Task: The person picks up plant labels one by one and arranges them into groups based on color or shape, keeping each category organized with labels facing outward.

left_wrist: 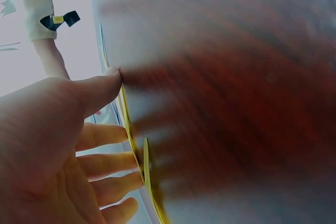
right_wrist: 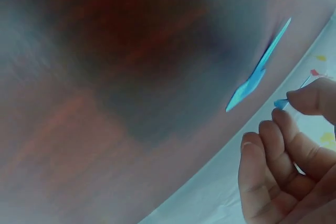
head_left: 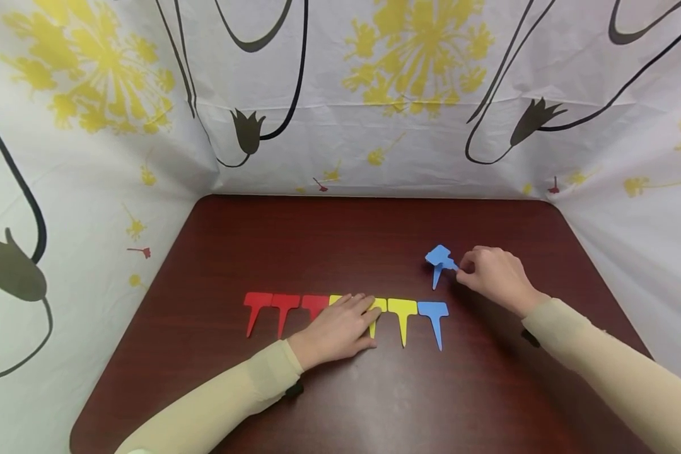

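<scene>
A row of T-shaped plant labels lies across the table: three red plant labels point(head_left: 258, 301), then yellow plant labels point(head_left: 402, 308), then a blue plant label point(head_left: 433, 309) at the right end. My left hand point(head_left: 336, 328) rests over the yellow ones with fingers nearly straight, covering part of the row. Behind the row's right end, my right hand point(head_left: 496, 277) pinches the tip of a blue plant label point(right_wrist: 281, 103) between thumb and fingers. That held label overlaps another blue plant label point(right_wrist: 254, 80) lying on the table, its stem towards me.
The dark red-brown table point(head_left: 329, 239) has rounded far corners. A white cloth point(head_left: 340, 151) with yellow and grey flower prints hangs behind it and along both sides.
</scene>
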Demonstrator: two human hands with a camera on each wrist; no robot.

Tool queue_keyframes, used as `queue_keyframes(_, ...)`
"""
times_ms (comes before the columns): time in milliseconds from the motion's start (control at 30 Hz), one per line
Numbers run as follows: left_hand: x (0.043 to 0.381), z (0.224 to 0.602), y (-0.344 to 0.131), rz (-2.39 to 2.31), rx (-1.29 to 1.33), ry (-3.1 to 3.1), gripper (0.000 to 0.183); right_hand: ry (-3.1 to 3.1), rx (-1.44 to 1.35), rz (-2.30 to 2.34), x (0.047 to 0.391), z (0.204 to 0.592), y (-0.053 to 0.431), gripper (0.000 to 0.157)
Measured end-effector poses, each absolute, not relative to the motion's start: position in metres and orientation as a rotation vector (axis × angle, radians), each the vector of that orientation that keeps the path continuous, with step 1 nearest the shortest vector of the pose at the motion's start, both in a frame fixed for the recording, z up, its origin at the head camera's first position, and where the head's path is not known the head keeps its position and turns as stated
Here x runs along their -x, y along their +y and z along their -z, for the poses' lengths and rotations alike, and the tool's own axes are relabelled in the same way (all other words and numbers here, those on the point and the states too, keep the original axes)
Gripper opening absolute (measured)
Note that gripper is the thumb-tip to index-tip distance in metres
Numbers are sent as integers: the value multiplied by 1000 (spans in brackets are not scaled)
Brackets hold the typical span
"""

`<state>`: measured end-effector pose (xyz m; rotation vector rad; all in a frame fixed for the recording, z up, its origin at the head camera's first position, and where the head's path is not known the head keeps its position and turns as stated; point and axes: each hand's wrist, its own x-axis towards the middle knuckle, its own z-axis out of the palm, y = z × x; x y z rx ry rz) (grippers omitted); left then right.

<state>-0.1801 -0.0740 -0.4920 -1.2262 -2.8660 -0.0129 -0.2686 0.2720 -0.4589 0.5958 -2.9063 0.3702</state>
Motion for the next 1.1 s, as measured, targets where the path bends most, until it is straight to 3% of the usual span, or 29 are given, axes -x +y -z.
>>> queue_keyframes(567,185,490,-72,-43,1259,-2837,65,-3030,-352,-443,219,470,288,13)
queue_keyframes(833,184,491,-72,-66,1242,-2864,66,-3086,-294,-366,207,476,286,36)
queue_keyframes(1100,184,493,-72,-64,1241,-2861,66,-3110,-291,-379,190,474,281,42)
